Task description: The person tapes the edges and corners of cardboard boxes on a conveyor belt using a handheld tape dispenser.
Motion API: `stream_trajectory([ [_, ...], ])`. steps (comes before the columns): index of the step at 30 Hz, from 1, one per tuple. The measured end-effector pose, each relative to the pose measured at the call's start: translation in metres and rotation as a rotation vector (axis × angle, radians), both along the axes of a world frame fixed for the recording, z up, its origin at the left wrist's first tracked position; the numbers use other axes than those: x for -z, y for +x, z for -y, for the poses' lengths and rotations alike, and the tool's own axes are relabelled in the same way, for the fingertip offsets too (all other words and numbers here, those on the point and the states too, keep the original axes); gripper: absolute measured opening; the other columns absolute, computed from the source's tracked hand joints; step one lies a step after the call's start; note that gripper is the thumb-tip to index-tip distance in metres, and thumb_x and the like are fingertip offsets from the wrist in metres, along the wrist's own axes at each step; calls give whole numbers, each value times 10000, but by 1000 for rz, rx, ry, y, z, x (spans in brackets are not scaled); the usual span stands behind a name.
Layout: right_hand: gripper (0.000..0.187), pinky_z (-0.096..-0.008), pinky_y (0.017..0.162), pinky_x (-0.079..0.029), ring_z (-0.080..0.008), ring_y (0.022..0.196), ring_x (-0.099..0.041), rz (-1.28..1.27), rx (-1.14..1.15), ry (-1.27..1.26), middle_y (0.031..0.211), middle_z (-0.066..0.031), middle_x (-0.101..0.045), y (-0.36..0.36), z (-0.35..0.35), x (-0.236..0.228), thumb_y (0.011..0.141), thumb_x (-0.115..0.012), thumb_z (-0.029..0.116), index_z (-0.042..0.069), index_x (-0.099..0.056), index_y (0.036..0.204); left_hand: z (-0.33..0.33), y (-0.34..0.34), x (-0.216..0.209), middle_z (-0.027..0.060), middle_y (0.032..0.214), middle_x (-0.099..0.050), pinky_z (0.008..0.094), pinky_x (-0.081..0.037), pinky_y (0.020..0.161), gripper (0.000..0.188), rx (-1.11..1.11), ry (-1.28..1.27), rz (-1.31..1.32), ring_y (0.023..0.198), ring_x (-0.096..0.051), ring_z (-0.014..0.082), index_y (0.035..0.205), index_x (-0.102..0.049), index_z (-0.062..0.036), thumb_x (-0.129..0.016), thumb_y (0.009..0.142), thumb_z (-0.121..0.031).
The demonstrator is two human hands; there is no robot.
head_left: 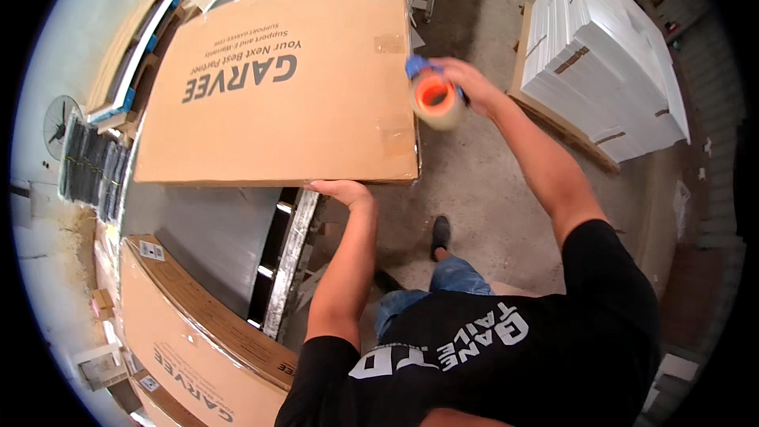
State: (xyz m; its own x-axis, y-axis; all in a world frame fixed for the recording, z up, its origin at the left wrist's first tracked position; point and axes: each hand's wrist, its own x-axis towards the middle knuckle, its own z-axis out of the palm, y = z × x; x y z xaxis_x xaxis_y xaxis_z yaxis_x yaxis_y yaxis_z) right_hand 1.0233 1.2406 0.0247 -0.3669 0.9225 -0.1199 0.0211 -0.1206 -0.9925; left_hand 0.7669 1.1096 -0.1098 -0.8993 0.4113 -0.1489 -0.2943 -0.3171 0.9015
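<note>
A large flat cardboard box (316,122) with dark print lies on the conveyor, partly sticking out over its right side. At the near edge of this box is my left hand (346,191), gripping from below, with most of its fingers hidden under the cardboard. My right hand (466,81) is closed round a blue tape dispenser (417,66) just off the box's right edge. The dispenser carries a wide tape roll (440,115) with an orange core, slightly blurred. Clear tape shines along the box's far right corner and right edge.
The conveyor (198,217) has a grey belt and a metal side rail (291,265). Another printed carton (198,340) stands at the near left. White panels (601,63) are stacked on a wooden pallet (565,130) at right. A fan (60,126) is at far left.
</note>
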Motion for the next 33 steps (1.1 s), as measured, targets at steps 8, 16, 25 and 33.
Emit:
stream_trajectory([
  [8,560,-314,997,-488,-192,1161,-600,-184,-46,-325,1264,-135,-618,23,97,7,803,-595,116,-28,-544,1342,65,-34,-46,139,1626,-254,447,-229,1188,747,684,-440,4,1478,-291,300,1590,-143,-64,-310,1052,-555],
  [16,443,-339,989,-455,-226,1102,-590,77,-155,92,1096,-115,-604,-42,274,55,822,-742,180,69,-693,1249,220,-124,-89,150,1320,-627,409,-437,1022,636,1089,-697,-125,1191,-611,271,1379,-536,-21,-503,996,-527],
  [25,399,-425,871,-524,-353,1006,-633,456,-341,488,1128,-108,-611,-139,270,76,788,-710,322,152,-731,1148,292,-153,-106,81,1213,-676,335,-485,865,430,989,-764,-157,1052,-665,207,1280,-591,-58,-521,1023,-396],
  [33,610,-326,953,-543,-215,1075,-671,-571,212,-103,1233,-180,-648,30,202,109,873,-680,170,-96,-482,1385,271,-143,-99,93,1204,-680,314,-494,866,433,1071,-829,-254,1042,-666,204,1293,-589,-49,-557,1015,-379],
])
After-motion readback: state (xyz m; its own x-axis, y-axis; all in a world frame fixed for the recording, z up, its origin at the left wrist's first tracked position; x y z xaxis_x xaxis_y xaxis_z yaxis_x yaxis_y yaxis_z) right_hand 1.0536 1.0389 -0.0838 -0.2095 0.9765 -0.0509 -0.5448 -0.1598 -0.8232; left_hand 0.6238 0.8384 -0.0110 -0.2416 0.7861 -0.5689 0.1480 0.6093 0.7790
